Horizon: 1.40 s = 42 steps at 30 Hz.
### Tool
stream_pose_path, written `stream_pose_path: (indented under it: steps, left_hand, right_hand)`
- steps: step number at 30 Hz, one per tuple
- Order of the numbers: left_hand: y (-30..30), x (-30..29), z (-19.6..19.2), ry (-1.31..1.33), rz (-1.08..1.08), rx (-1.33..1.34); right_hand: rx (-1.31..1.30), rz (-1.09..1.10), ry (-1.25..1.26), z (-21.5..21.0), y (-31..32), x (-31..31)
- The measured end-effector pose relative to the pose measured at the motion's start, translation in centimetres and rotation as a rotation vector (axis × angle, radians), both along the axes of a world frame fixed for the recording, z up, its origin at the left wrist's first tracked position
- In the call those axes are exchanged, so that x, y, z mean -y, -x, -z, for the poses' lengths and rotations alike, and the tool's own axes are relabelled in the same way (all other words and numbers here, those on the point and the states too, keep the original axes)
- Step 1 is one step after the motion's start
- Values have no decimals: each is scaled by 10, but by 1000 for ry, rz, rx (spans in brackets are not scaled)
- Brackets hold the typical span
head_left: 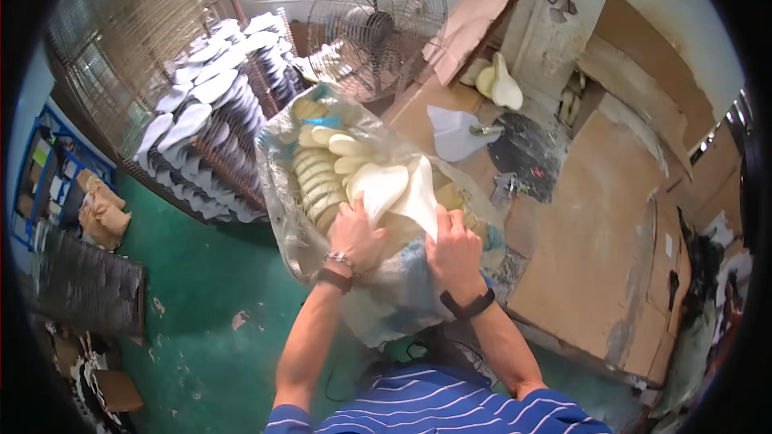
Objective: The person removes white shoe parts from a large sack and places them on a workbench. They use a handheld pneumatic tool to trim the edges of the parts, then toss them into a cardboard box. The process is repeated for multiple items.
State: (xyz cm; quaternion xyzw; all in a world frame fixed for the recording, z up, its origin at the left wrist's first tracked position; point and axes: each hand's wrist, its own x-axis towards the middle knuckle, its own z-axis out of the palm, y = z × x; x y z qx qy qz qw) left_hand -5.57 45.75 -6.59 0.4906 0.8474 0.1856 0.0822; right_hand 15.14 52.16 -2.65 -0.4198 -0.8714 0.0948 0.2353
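Two pale saddle-shaped pads lie over an open clear plastic bag in front of me. My left hand is closed on the lower edge of the left pad, its fingers bent over the rim. With my right hand I pinch the narrow lower end of the right pad, which is tilted and partly overlaps the other. Beneath them, rows of stacked cream pads fill the bag. My fingertips under the pads are hidden.
Wire racks of stacked grey-white pieces stand at left, beside a caged fan. Right of the bag is a cardboard-covered bench with a white sheet, a dark patch and loose saddle-shaped pads. Green floor shows at left.
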Motion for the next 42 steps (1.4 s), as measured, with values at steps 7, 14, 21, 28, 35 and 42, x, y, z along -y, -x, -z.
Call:
stream_pose_path:
  steps: [7,14,21,28,35,42]
  left_hand:
    - [-5,-5,-39,-75,-228,567]
    - [-97,6,-69,-393,-235,1163]
    - [-185,15,-93,-544,-222,1375]
    - [-238,45,-117,-607,-196,1602]
    - [-322,52,-119,-635,-193,1572]
    - [-382,-17,-87,-387,-232,1971]
  right_hand:
    - [-240,-223,36,-29,-64,-35]
    - [-497,-453,39,-27,-85,-36]
    - [-667,-612,23,-38,-126,-15]
    - [-624,-504,-160,-62,-209,9]
    - [-630,-581,-108,-57,-265,29]
    - [-630,-394,130,-37,-313,-22]
